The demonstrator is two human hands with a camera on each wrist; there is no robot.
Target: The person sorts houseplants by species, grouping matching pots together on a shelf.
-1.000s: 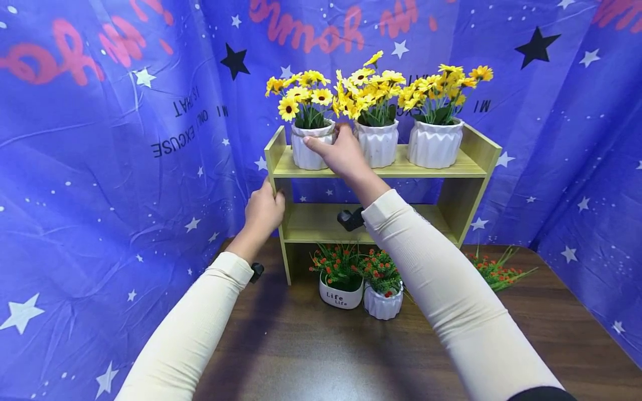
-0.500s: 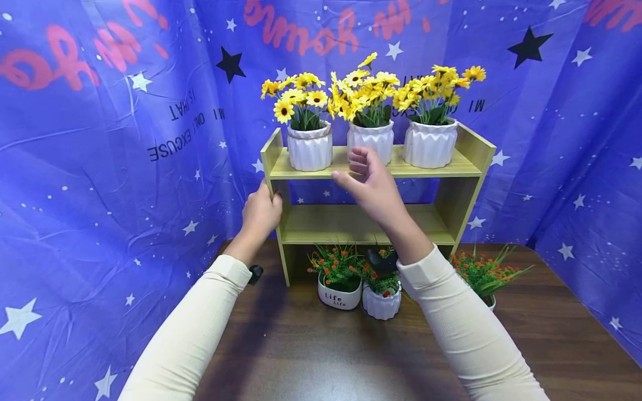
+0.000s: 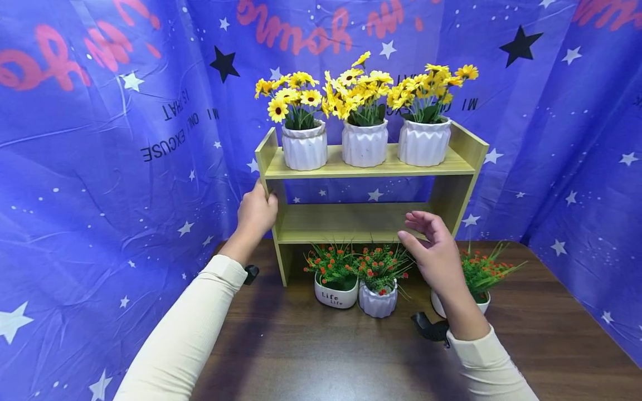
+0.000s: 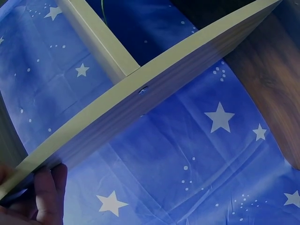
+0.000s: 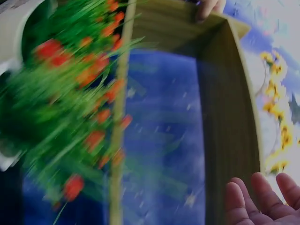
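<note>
My left hand (image 3: 257, 210) grips the left side panel of a light wooden shelf (image 3: 371, 172); the left wrist view shows fingers (image 4: 46, 192) curled round the panel's edge. In front of the shelf's right part, my right hand (image 3: 437, 253) hangs in the air with relaxed fingers and holds nothing. Three white pots of yellow flowers stand on the top board: a left pot (image 3: 305, 147), a middle pot (image 3: 365, 145) and a right pot (image 3: 424, 142). Nearest the right hand are a ribbed pot of red flowers (image 3: 378, 301) and a white planter (image 3: 483, 303), partly hidden by the wrist.
An oval planter lettered "Life" (image 3: 336, 295) stands beside the ribbed pot, at the shelf's lower front. The shelf rests on a dark wooden table (image 3: 311, 351). Blue star-printed cloth (image 3: 170, 223) hangs behind and at both sides.
My right hand has let go of the left yellow-flower pot and moved down and to the right, away from the top board. The left hand keeps its grip on the side panel.
</note>
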